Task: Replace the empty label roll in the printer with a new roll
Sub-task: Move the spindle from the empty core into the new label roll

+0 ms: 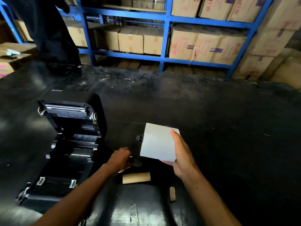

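Head view: white label roll (158, 142); black spindle (140, 138) perhaps.

Left hand (121, 159) hides a small dark part.

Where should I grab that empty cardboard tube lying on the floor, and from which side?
Take the cardboard tube around its middle, coming down from above. It lies flat on its side on the dark floor, its length running left to right, so thumb and fingers can close on its near and far curved sides. The left hand is nearest; the right hand holds the new roll.
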`<state>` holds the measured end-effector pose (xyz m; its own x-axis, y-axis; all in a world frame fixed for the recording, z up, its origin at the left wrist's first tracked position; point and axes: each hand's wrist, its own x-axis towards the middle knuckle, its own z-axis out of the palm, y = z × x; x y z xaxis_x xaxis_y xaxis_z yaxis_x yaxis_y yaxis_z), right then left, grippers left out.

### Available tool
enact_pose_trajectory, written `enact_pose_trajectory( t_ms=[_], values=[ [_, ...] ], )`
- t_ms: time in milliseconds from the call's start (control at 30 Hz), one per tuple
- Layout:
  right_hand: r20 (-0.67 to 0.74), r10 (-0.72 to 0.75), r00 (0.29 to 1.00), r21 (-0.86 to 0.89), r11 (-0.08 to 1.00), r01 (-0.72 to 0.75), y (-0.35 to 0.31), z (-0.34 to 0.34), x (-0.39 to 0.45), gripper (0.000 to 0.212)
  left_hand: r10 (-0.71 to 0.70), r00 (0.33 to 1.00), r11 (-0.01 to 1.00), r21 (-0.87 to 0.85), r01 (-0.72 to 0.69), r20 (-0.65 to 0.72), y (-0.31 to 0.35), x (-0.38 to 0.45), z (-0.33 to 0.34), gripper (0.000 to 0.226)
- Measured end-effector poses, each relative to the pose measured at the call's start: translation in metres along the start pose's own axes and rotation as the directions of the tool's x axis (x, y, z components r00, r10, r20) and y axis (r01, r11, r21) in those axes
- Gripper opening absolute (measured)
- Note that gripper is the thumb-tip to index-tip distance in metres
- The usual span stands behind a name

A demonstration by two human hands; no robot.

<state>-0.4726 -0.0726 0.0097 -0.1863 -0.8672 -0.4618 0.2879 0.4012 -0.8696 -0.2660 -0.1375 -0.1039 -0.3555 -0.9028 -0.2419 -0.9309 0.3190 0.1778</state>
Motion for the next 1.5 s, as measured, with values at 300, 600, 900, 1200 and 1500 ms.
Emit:
enact_pose_trajectory(
  t_ms=[300,600,900,1200,1500],
  values=[
    [0.001,0.026,1.000,-0.020,0.999,-0.026,0.008,-0.002,0.007,0.023,-0.470,0.859,0.548,-0.830,0.102,-0.205,-0.001,-0.008,-0.016,0.012],
    [0.046,0.103,0.994,0.039,0.994,-0.105,0.011,0.019,0.006,0.021,-0.514,0.810,0.116,-0.959,-0.260,-0.282,0.051,-0.070,-0.062,0.034],
    [0.137,0.099,0.986,0.080,0.991,-0.110,0.022,0.037,-0.013,0.020,-0.430,0.785,0.332,-0.887,-0.322,-0.446,0.047,-0.116,-0.060,0.036],
    [0.179,0.026,0.983,0.016,0.999,-0.030,0.030,0.067,-0.030,0.019,-0.491,0.731,0.297,-0.880,-0.370,-0.473,0.014,-0.139,-0.066,0.027],
    [0.146,-0.062,0.987,-0.001,0.998,0.062,0.049,0.134,-0.044,0.030,-0.484,0.784,0.134,-0.919,-0.372,-0.388,-0.048,-0.160,-0.084,0.024]
  ],
)
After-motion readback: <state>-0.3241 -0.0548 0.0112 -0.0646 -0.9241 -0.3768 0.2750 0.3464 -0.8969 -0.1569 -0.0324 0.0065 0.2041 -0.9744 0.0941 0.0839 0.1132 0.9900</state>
